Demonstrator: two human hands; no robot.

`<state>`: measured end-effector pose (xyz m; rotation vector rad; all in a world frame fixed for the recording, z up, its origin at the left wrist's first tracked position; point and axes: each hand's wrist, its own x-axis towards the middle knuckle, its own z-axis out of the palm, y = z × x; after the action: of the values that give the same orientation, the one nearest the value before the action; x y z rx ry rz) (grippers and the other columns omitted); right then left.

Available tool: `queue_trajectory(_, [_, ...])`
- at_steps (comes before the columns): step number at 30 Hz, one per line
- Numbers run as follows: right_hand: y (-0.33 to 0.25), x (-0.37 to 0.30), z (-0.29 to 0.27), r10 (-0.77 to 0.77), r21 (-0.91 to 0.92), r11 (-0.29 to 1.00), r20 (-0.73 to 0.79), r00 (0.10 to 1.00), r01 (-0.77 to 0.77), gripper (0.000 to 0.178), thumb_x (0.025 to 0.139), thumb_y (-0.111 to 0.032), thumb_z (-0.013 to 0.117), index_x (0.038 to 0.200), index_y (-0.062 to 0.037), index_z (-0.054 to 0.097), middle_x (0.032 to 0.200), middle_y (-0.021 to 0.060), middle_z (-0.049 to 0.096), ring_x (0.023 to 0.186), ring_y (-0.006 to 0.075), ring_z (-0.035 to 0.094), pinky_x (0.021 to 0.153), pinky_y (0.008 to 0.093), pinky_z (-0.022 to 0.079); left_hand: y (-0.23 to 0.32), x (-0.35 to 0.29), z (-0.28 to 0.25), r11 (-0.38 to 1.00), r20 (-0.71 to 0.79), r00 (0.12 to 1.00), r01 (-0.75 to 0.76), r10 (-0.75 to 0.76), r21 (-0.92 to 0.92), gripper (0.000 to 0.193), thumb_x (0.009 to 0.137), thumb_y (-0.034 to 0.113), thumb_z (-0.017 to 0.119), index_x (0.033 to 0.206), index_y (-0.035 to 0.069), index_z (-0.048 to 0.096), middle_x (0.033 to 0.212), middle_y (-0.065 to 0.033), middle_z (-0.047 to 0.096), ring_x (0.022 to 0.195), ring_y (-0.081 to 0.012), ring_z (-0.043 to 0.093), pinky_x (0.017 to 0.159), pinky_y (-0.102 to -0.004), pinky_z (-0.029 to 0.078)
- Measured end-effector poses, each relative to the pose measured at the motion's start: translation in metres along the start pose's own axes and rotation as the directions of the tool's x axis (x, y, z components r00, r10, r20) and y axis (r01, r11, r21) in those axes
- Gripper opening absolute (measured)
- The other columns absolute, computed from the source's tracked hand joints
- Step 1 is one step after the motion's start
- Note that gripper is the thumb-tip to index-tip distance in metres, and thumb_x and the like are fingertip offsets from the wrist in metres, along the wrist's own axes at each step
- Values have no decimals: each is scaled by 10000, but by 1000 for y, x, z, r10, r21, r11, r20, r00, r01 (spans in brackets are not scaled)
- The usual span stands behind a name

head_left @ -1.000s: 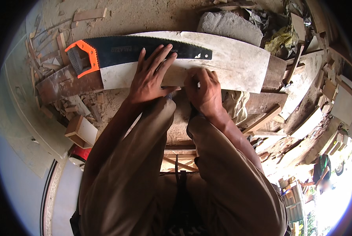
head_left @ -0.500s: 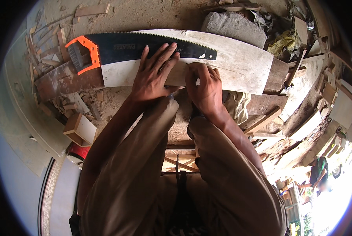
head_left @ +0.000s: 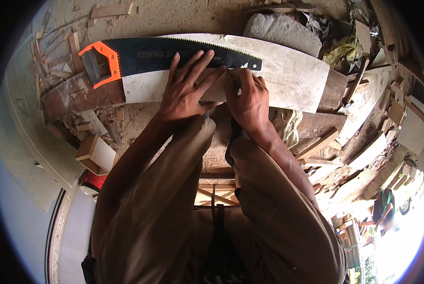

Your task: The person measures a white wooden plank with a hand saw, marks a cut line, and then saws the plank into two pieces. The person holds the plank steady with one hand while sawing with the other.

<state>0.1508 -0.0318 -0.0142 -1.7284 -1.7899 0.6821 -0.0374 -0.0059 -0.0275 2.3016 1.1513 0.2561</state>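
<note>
A handsaw (head_left: 141, 57) with a dark blade and an orange-and-grey handle lies flat across a white board (head_left: 292, 75). Its teeth face the far side and the handle is at the left. My left hand (head_left: 186, 92) rests with fingers stretched over the blade and the board's near part; its index finger reaches toward my right hand. Closed in a pinch, my right hand (head_left: 247, 97) touches the board by the blade's smooth near edge, close to the tip. Whatever sits between its fingertips is hidden.
Under the white board is a brown plank (head_left: 81, 97). A grey stone block (head_left: 283, 34) sits beyond it. Wood scraps lie at both sides, with a small wooden box (head_left: 96, 154) at the left. A person (head_left: 385, 208) is far off at the lower right.
My right hand has shifted slightly up toward the blade's edge. My left index finger has swung right to meet it. The saw has barely moved.
</note>
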Motion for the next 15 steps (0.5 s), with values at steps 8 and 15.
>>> queue_trajectory(8, [1,0,3,-12,18,1000,-11,1000,12,96,841,-30,645,919,-49,592,748,128,632,666,338,624,676,413,466,6,2,0,999,20,1000,8,-9,51,824,727,445,789,1464,284,460,1600,-117,247,1458,-292,280,1172,-638,99])
queue_trajectory(15, [-2,-1,3,19,35,999,6,1000,-19,91,840,-42,650,902,-52,585,738,142,636,677,360,626,699,425,480,5,1,2,997,-5,1000,-5,5,79,815,727,470,772,1460,289,468,1599,-115,256,1456,-286,284,1167,-634,107])
